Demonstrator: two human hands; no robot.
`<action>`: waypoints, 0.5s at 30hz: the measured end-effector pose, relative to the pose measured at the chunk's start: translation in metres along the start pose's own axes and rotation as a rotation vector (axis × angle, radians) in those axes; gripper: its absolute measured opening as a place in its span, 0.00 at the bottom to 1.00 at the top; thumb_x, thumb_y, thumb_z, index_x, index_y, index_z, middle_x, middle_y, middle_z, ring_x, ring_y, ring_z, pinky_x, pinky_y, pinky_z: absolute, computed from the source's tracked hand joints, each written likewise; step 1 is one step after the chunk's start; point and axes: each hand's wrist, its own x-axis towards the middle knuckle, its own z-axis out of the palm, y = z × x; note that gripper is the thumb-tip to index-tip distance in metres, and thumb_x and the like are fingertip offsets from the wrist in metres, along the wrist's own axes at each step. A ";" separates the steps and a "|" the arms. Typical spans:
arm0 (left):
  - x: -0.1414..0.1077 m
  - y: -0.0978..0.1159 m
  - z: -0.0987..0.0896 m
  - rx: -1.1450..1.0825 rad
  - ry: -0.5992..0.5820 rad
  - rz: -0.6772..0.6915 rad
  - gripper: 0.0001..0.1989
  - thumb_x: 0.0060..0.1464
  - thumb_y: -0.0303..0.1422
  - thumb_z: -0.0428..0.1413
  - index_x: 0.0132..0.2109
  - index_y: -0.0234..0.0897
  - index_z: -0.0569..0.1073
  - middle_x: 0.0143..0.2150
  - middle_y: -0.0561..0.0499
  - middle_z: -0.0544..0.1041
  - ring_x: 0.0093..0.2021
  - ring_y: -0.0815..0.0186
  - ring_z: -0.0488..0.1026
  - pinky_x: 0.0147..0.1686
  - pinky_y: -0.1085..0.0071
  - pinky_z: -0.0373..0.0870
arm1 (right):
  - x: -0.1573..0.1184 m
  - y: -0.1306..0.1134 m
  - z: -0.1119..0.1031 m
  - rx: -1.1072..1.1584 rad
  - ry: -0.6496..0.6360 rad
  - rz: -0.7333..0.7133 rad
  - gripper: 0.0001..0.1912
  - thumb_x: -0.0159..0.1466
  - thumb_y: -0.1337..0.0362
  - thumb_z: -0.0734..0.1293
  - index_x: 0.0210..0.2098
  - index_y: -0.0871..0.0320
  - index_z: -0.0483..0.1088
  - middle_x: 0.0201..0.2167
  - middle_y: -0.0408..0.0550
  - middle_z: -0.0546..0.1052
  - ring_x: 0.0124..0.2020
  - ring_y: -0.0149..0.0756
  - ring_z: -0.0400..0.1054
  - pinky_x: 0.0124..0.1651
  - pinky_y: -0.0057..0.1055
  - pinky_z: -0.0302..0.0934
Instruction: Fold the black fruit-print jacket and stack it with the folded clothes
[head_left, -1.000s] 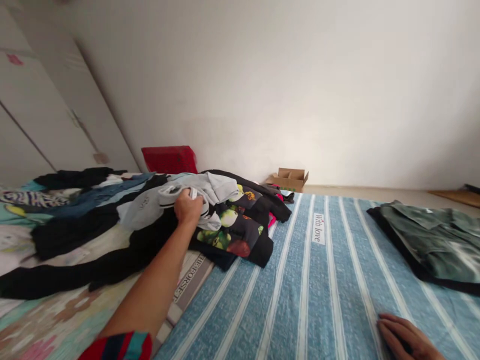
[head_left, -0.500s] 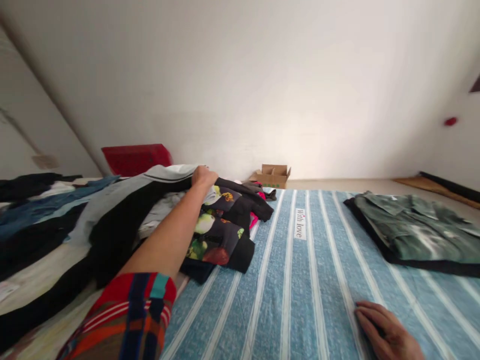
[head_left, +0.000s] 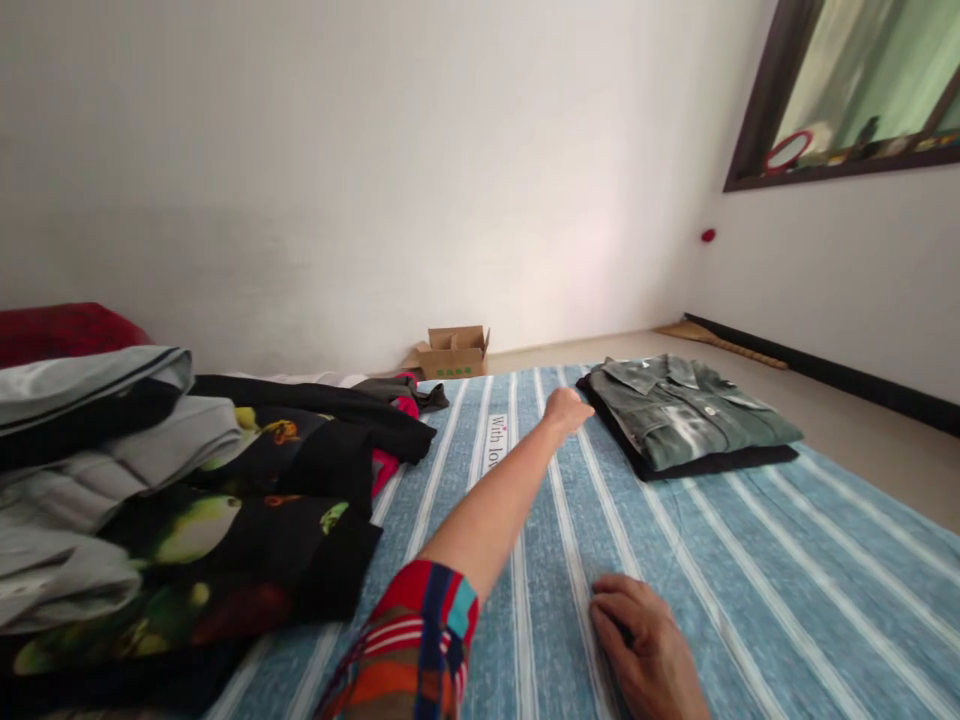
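Note:
My left hand (head_left: pixel 568 410) is stretched out over the striped sheet, just left of a folded green denim-style shirt (head_left: pixel 679 410). Its fingers point away from me and are mostly hidden behind the back of the hand; whether it touches the shirt's edge I cannot tell. A folded black garment (head_left: pixel 720 462) lies under the shirt. My right hand (head_left: pixel 646 645) rests on the sheet close to me, fingers loosely bent with a gap at the thumb, holding nothing visible.
A heap of clothes on the left includes a black fruit-print garment (head_left: pixel 277 540) and a grey-and-black one (head_left: pixel 90 390). The blue striped sheet (head_left: pixel 540 600) covers the bed. Beyond stand a cardboard box (head_left: pixel 454 352), the wall and a window (head_left: pixel 862 90).
My left hand has let go of the grey-and-black garment and swung right, near the green shirt. The view has turned right. My right hand still rests on the sheet.

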 end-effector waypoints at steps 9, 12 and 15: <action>0.015 0.040 0.096 -0.191 -0.046 0.012 0.03 0.53 0.26 0.54 0.37 0.33 0.69 0.31 0.51 0.70 0.31 0.69 0.70 0.27 0.75 0.65 | 0.004 0.002 0.009 0.059 0.017 -0.046 0.12 0.63 0.65 0.59 0.29 0.54 0.74 0.36 0.47 0.75 0.39 0.35 0.69 0.45 0.29 0.62; -0.004 0.045 0.090 -0.185 -0.030 0.192 0.06 0.43 0.23 0.57 0.30 0.36 0.69 0.29 0.54 0.69 0.35 0.68 0.68 0.29 0.77 0.62 | 0.006 0.001 0.012 0.058 0.086 -0.058 0.11 0.62 0.66 0.60 0.29 0.54 0.74 0.35 0.47 0.75 0.38 0.35 0.69 0.44 0.29 0.61; -0.038 0.037 0.081 -0.086 -0.248 0.456 0.09 0.36 0.22 0.59 0.26 0.37 0.68 0.25 0.56 0.67 0.32 0.69 0.67 0.28 0.76 0.59 | 0.007 0.000 0.011 0.058 0.099 -0.076 0.11 0.61 0.67 0.60 0.28 0.54 0.73 0.35 0.46 0.75 0.38 0.35 0.69 0.44 0.30 0.61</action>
